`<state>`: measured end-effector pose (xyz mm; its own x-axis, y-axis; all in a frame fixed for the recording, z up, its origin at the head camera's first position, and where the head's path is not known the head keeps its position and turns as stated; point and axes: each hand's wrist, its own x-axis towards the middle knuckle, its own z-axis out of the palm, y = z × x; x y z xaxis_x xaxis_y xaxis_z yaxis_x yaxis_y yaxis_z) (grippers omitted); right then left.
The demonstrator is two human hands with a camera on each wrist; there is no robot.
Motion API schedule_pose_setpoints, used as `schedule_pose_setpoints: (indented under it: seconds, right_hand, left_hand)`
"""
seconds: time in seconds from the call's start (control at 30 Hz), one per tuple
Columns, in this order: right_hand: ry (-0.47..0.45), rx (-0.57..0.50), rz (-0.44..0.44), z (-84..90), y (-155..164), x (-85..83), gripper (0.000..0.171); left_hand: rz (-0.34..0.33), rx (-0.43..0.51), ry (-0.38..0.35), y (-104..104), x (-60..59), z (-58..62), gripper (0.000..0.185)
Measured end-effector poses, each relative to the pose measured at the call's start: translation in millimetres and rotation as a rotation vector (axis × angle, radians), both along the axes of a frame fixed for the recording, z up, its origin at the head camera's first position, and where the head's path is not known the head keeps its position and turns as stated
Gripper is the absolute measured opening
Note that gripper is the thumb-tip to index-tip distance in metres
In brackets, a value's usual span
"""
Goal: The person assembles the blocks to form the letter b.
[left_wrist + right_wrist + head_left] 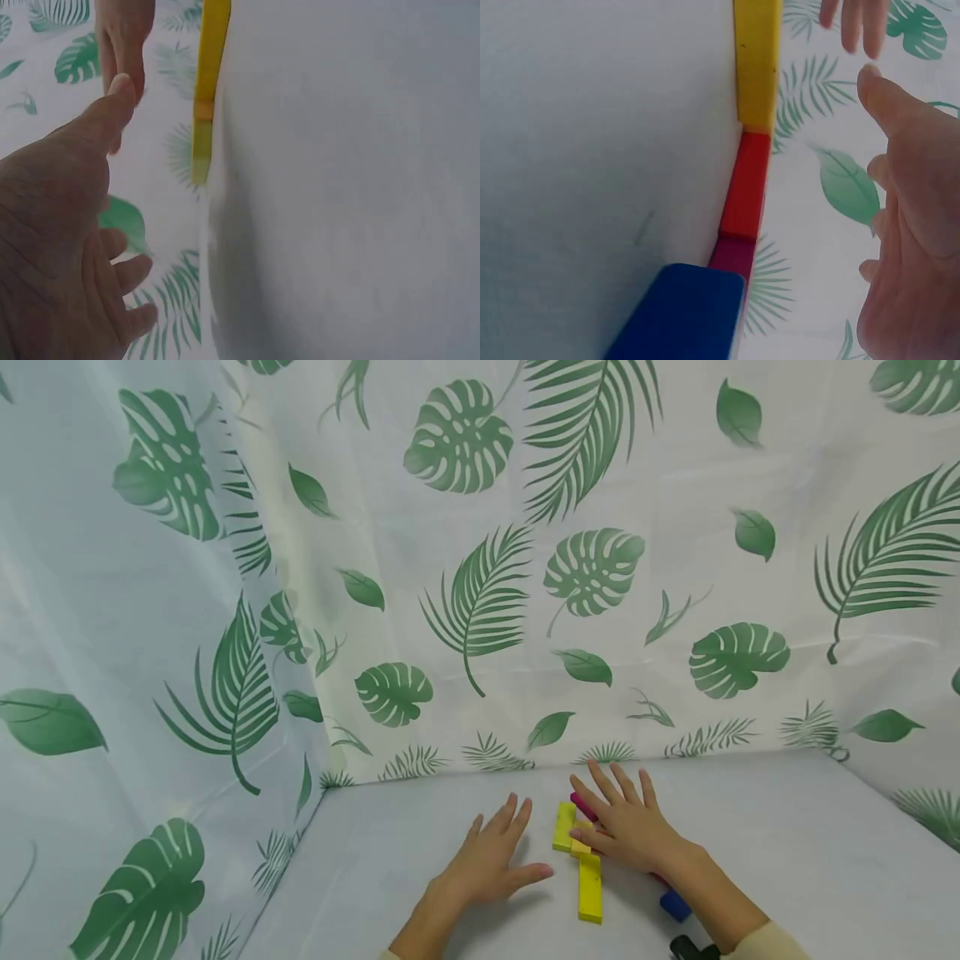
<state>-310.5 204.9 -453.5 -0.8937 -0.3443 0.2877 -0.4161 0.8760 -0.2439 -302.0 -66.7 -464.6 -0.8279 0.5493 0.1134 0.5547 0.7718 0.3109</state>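
My left hand (491,856) lies flat on the grey table (787,860) with straight fingers and holds nothing. Just right of its thumb lie a long yellow block (590,887) and a shorter yellow block (564,827). My right hand (626,827) rests palm down, fingers spread, over a row of blocks. A magenta block (581,805) pokes out by its fingers and a blue block (675,906) lies by its wrist. The right wrist view shows the yellow block (757,60), a red block (746,187) and the blue block (682,315) in a line beside my right hand (907,225).
A leaf-printed white curtain (480,568) closes off the table at the back and on both sides. A small black object (686,947) lies by my right forearm at the bottom edge. Bare tabletop stretches to the right of the blocks.
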Motion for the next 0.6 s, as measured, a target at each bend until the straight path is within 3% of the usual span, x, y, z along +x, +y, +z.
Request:
schedule_pose_setpoints:
  seconds: [0.23,0.47,0.6]
  right_hand:
    - [-0.004,-0.025,0.034,0.8,-2.0,-2.8,0.081]
    - [-0.133,-0.043,0.078,4.7,-4.7,-3.1,0.059]
    - [-0.125,-0.027,0.089,1.7,-5.1,-2.7,0.046]
  left_hand:
    - [-0.111,-0.057,-0.043,17.5,4.0,3.4,0.089]
    - [-0.147,-0.170,-0.147,20.0,4.4,-3.5,0.075]
    - [-0.148,-0.198,-0.118,21.3,5.4,-8.8,0.071]
